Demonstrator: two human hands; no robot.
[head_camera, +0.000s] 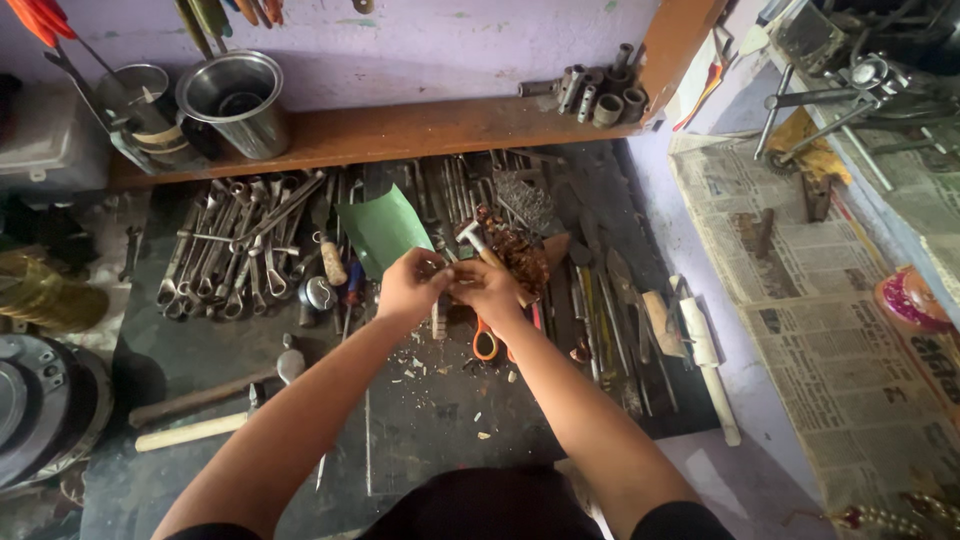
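Observation:
My left hand (408, 287) and my right hand (487, 289) meet over the middle of a dark workbench (420, 430). Both pinch a small object between the fingertips; it is too small and hidden to name. Just beyond the hands lie a green sheet (382, 229), a small hammer (474, 240) and a brownish clump (520, 255). Orange-handled scissors (486, 343) lie under my right wrist. Small pale chips are scattered on the bench below my hands.
Several spanners (230, 250) lie at the left, files and blades (610, 300) at the right. Two wooden-handled hammers (200, 400) rest near left. A wooden shelf (400, 130) holds a steel pot (238, 100) and sockets (600, 95). Newspaper (830, 330) covers the right side.

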